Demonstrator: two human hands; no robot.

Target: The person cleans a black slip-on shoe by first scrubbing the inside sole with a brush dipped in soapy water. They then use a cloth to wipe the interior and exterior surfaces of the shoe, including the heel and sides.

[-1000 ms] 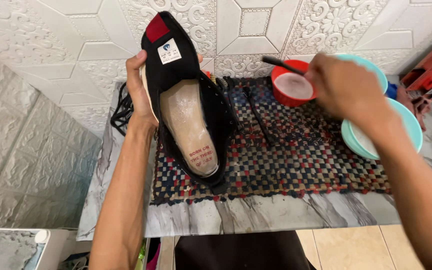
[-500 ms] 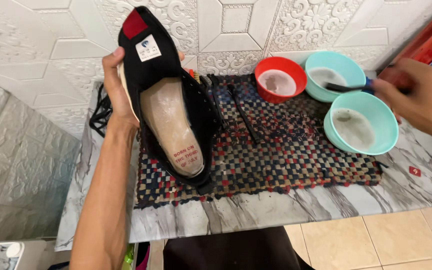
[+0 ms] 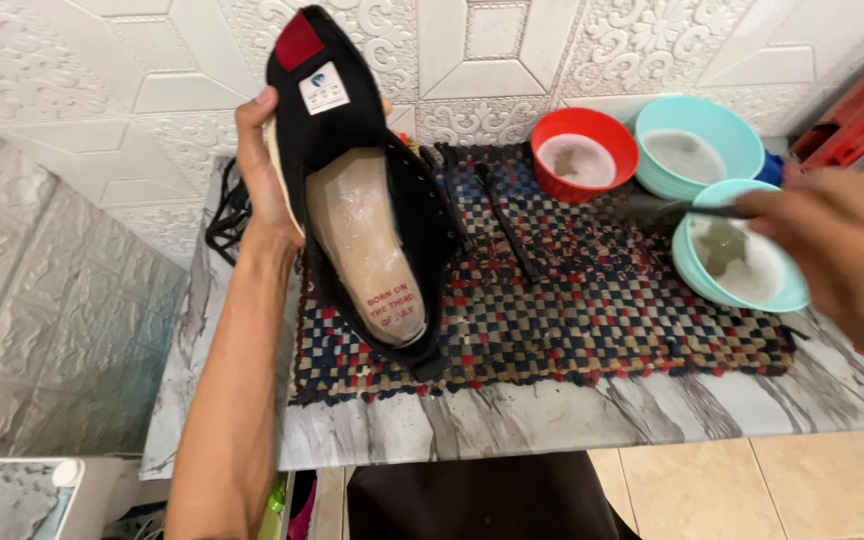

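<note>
Left hand (image 3: 264, 175): gripping a black shoe (image 3: 367, 190) by its side, heel up, toe resting on the woven mat (image 3: 592, 300), opening turned toward the viewer. Right hand (image 3: 842, 255): closed around a dark brush (image 3: 677, 210), bristles held over the near teal bowl (image 3: 742, 260). Red bowl (image 3: 584, 152) and second teal bowl (image 3: 697, 145) behind, on the marble tabletop (image 3: 652, 405).

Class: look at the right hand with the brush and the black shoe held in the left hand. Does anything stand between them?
Nothing visible does. Between the right hand with its brush and the shoe lies only the woven mat, below their level.
</note>
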